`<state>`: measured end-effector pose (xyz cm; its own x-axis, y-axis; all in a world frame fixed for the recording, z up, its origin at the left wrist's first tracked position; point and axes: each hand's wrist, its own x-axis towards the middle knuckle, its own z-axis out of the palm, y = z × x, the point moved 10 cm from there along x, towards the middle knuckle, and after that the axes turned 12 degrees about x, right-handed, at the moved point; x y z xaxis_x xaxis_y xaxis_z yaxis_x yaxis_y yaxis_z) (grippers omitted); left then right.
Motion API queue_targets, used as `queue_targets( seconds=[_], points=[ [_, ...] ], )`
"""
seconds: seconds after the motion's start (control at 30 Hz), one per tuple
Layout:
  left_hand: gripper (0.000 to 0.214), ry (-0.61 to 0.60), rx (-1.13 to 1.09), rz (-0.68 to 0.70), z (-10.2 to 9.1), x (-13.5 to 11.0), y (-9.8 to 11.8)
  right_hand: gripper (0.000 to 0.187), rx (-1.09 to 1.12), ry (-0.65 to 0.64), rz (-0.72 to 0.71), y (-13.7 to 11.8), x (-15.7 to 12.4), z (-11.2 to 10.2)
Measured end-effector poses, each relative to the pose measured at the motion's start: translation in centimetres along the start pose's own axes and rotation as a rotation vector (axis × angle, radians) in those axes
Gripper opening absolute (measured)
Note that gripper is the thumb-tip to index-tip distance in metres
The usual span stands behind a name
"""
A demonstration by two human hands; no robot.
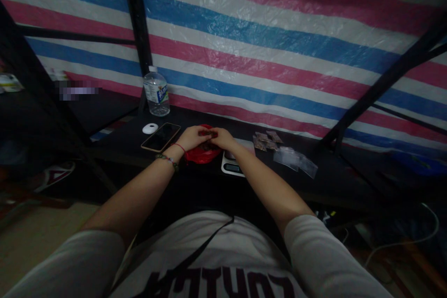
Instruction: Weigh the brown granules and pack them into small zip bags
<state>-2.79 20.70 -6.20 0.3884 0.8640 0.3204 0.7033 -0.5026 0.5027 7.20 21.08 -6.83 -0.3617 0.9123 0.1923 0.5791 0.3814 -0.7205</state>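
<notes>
On the black table, a red plastic bag (pixel 202 154) lies spread beneath both hands, with dark brown bits showing in it. My left hand (pixel 192 138) and my right hand (pixel 221 138) come together over the bag, fingers bent and pinched close. Between the fingertips is something small, dark and brownish, too dim to name. Just right of the bag sits a white kitchen scale (pixel 233 169), partly covered by my right forearm. Small clear packets of brown bits (pixel 267 140) and flat clear zip bags (pixel 295 160) lie farther right.
A phone (pixel 161 137) and a white rounded case (pixel 150 128) lie left of my hands. Behind them stands a clear plastic bottle (pixel 157 93). Black metal posts (pixel 135 23) frame the table, and a striped plastic sheet (pixel 251 51) hangs along the back.
</notes>
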Motion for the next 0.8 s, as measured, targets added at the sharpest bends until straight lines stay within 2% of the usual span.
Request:
queue_targets(
  seconds=[0.23,0.43,0.53,0.67,0.8],
  points=[
    [0.031,0.045,-0.054,-0.153,-0.4,0.2,-1.7,0.042,0.049,0.007,-0.026,-0.5,-0.6,0.0],
    [0.029,0.094,-0.043,-0.217,-0.6,0.1,-2.7,0.043,0.126,-0.002,-0.062,-0.6,-0.6,0.0],
    [0.033,0.079,-0.089,-0.220,-0.3,0.1,-2.6,0.046,0.122,0.034,-0.064,-0.7,-0.8,-0.4],
    [0.038,0.082,-0.034,-0.171,-0.6,0.1,-1.9,0.056,0.095,0.079,-0.054,-0.6,-1.0,-0.8],
    [0.032,0.113,-0.037,-0.144,-0.8,0.2,-1.8,0.054,0.076,0.077,-0.046,-0.3,-1.0,-0.8]
  ],
)
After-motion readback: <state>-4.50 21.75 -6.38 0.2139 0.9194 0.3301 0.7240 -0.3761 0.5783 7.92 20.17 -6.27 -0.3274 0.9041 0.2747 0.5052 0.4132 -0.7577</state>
